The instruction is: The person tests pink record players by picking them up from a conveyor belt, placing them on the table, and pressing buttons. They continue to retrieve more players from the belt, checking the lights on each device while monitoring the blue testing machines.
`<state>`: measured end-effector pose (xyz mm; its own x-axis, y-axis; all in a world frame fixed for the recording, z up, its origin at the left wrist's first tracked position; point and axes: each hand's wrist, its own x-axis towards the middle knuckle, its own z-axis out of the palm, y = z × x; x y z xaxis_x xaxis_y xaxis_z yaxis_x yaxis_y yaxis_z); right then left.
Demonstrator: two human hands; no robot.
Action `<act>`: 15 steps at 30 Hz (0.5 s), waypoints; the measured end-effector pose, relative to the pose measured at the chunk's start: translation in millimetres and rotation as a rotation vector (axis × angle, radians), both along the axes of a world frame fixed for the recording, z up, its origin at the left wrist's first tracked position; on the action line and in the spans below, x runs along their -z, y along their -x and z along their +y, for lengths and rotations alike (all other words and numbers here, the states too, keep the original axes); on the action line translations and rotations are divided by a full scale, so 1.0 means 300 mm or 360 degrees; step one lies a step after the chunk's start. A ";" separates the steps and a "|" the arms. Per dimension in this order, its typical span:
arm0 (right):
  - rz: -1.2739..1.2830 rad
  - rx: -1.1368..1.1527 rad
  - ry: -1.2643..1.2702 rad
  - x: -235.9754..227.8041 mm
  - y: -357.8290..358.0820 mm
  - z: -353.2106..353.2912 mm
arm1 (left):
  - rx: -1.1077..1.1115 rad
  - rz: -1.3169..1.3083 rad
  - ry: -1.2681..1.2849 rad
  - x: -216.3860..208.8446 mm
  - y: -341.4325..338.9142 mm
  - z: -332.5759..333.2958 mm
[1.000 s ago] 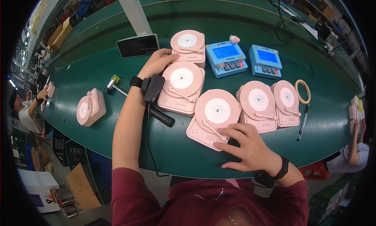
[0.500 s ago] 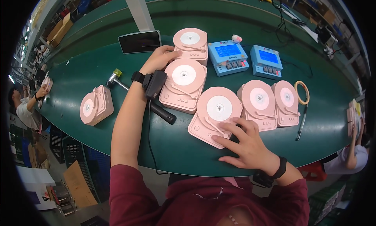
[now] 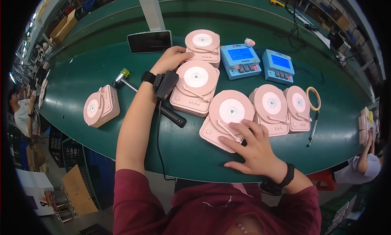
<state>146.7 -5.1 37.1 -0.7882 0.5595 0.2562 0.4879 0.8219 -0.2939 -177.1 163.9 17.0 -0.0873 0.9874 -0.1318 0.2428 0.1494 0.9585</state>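
My left hand (image 3: 171, 59) reaches to the far pink mini record player (image 3: 202, 40), its fingers closed around the near left corner. A second player (image 3: 196, 78) stands just in front of it, beside my left wrist. My right hand (image 3: 256, 151) lies over the nearest player (image 3: 232, 111), which sits tilted. Its fingers are spread, with fingertips on the disc and by the tonearm (image 3: 229, 131); the thumb is off to the side. Two more players, one larger in view (image 3: 271, 102) and one (image 3: 298, 102) at its right, stand to the right.
Another player (image 3: 93, 108) stands at the left, near a hammer (image 3: 121, 76) and a black handle (image 3: 173, 115). Behind are a dark-screened device (image 3: 150, 42) and two blue testers (image 3: 240, 61) (image 3: 278, 67). A tape ring (image 3: 313, 98) and pen (image 3: 313, 133) lie right. Co-workers sit at both sides.
The view has shifted slightly, so the table's things sit a little further right. My right fingers have moved slightly on the nearest player; my left hand stays at the far one.
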 end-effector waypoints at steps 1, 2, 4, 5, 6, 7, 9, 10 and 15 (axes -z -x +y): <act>-0.0001 -0.0002 -0.0004 -0.001 0.003 -0.002 | -0.0002 -0.0001 -0.0004 0.003 0.001 0.001; -0.0005 0.0007 -0.0019 0.000 0.005 -0.004 | 0.0001 -0.0007 -0.0005 0.007 0.002 0.002; -0.0012 0.0030 -0.0050 0.002 0.010 -0.007 | 0.0010 -0.0018 -0.0008 0.012 0.003 0.005; -0.0012 0.0031 -0.0055 0.005 0.010 -0.008 | 0.0012 -0.0017 -0.0013 0.013 0.004 0.007; -0.0011 0.0024 -0.0050 0.010 0.008 -0.007 | 0.0012 -0.0018 -0.0008 0.016 0.004 0.007; -0.0011 0.0017 -0.0045 0.014 0.006 -0.007 | 0.0013 -0.0019 -0.0002 0.019 0.005 0.007; -0.0011 0.0008 -0.0043 0.014 0.010 -0.007 | 0.0011 -0.0020 0.0000 0.024 0.011 0.009; 0.0005 0.0013 -0.0052 0.012 0.015 -0.007 | 0.0030 0.0004 -0.0016 0.025 0.014 0.013; 0.0070 0.0078 -0.0022 0.008 0.056 -0.027 | 0.0097 -0.0022 -0.0010 0.023 0.033 0.009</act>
<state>130.0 -13.3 34.5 -0.7477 0.5933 0.2982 0.5145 0.8015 -0.3047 -187.0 166.6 10.1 -0.0254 0.9917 -0.1264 0.2383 0.1288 0.9626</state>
